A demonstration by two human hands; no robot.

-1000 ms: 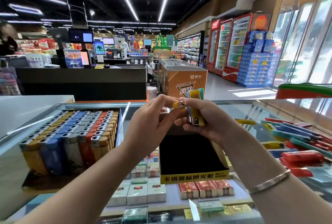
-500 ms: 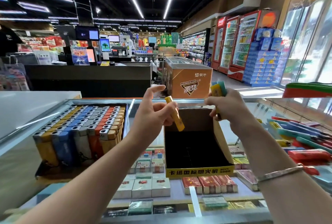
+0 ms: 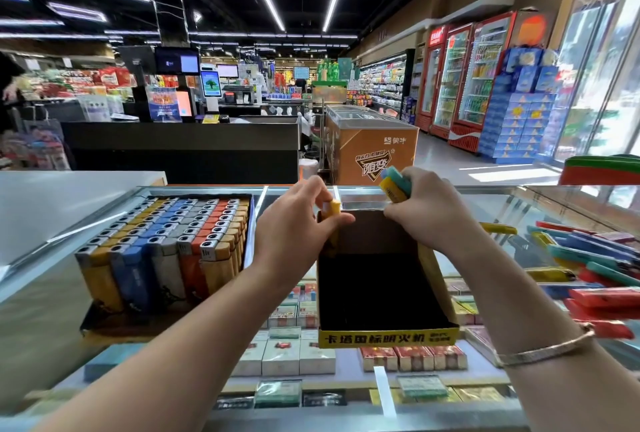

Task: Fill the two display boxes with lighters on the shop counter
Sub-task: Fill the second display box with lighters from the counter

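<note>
Yellow lighter (image 3: 333,207) pinched upright in left hand (image 3: 298,224), long axis near vertical, right at the far-left corner of the open cardboard display box (image 3: 388,337), slot directly beneath the fingertips. Right hand (image 3: 427,210) curled round a small bundle of lighters (image 3: 394,184) above the far-right rim. Full box (image 3: 166,241) further left; loose lighters (image 3: 588,258) scattered right on glass counter (image 3: 485,203).
</note>
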